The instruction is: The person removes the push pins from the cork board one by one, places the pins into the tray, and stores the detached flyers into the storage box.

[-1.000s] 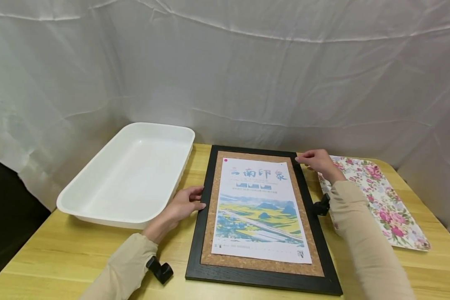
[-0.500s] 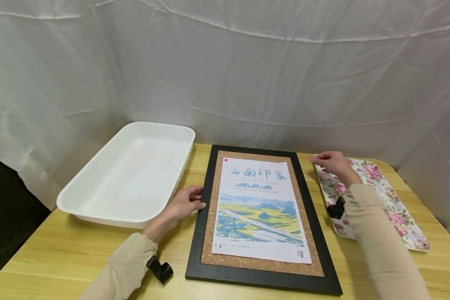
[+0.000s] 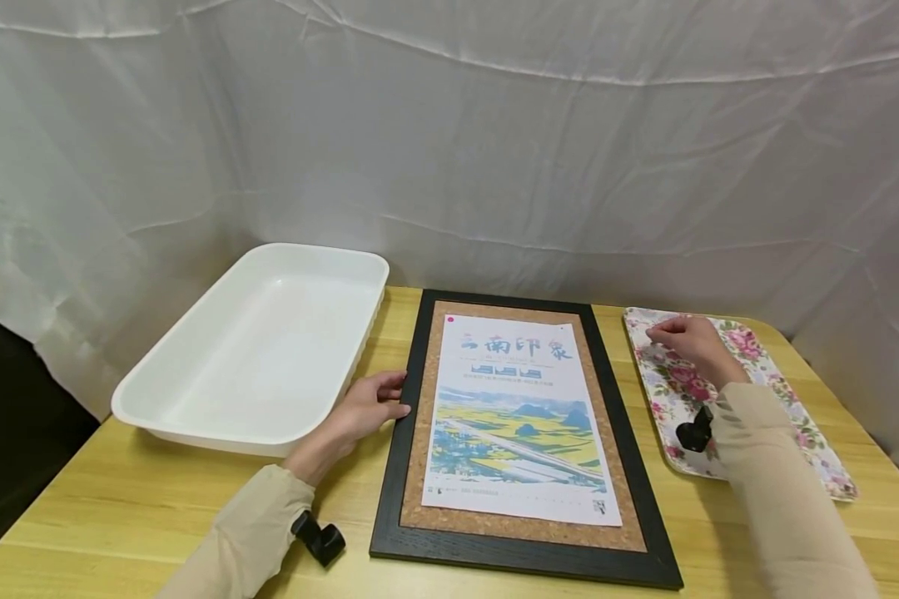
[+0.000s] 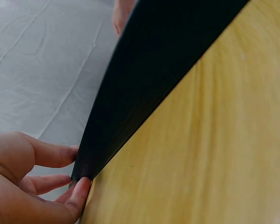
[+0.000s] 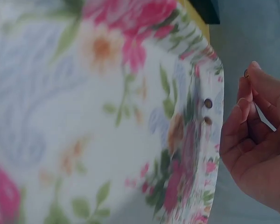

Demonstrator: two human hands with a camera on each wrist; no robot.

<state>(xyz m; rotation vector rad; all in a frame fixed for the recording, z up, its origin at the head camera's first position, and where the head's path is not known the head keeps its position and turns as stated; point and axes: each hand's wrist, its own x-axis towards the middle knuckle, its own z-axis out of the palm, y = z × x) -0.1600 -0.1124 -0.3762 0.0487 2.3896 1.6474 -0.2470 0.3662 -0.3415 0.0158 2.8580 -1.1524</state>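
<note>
A black-framed cork board (image 3: pixel 412 466) lies flat on the table with a printed landscape poster (image 3: pixel 517 433) on it. A pink pin (image 3: pixel 450 319) marks the poster's top left corner, and a tiny dark dot shows at its top right. My left hand (image 3: pixel 363 408) touches the frame's left side with thumb and fingertips; the black frame edge (image 4: pixel 130 102) meets them in the left wrist view. Over the floral tray (image 3: pixel 794 399), my right hand (image 3: pixel 692 345) pinches a small brass-coloured thumbtack (image 5: pixel 246 73) between thumb and forefinger. Two small round brass tacks (image 5: pixel 208 103) appear at the tray's rim.
A deep white plastic tray (image 3: pixel 270 349) stands on the left side of the wooden table (image 3: pixel 120 499). Behind everything hangs a pale grey curtain (image 3: pixel 494 166). The floral tray lies just right of the board.
My right hand has moved right, from the frame's upper right edge to over the floral tray. The left hand and the board have stayed in place.
</note>
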